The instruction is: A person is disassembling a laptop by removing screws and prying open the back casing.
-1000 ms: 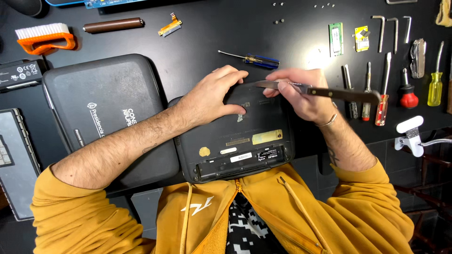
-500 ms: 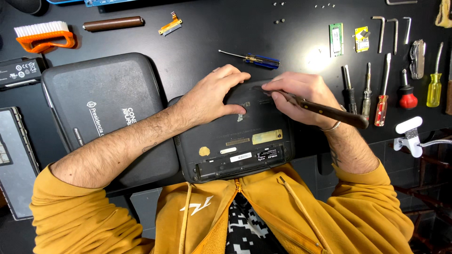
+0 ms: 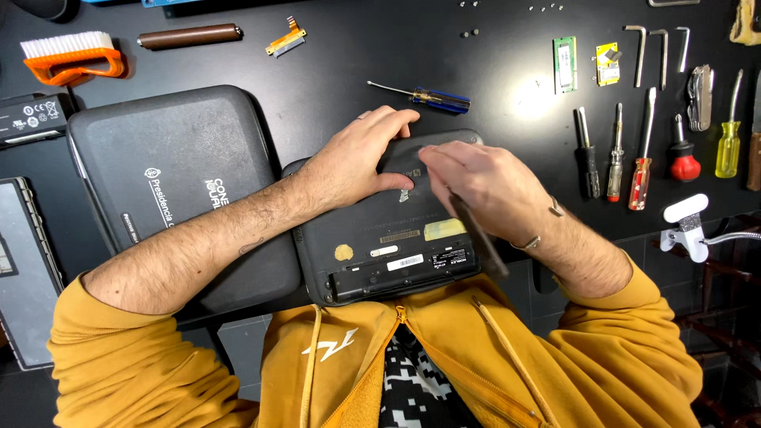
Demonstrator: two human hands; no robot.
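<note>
Head view: black surface (image 3: 333,71), matte, one bright glare spot. Centre, near edge: dark laptop (image 3: 388,238) lying underside up, partly over a grey zipped case (image 3: 174,182). Left hand (image 3: 357,158) laid flat, fingers spread, on the laptop's far edge. Right hand (image 3: 483,186) closed around a dark-handled tool (image 3: 476,234), tip at the laptop. Right side: row of screwdrivers (image 3: 634,150), hex keys (image 3: 658,47). Far left: orange brush (image 3: 71,57), brown cylinder (image 3: 190,36). Loose blue-handled screwdriver (image 3: 424,97) just beyond the hands.

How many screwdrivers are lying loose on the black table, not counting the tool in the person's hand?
6: a blue-handled screwdriver above the laptop; five at right: black, wooden-handled, red-and-orange, stubby red, yellow. Another at the right edge may be cut off.
</note>
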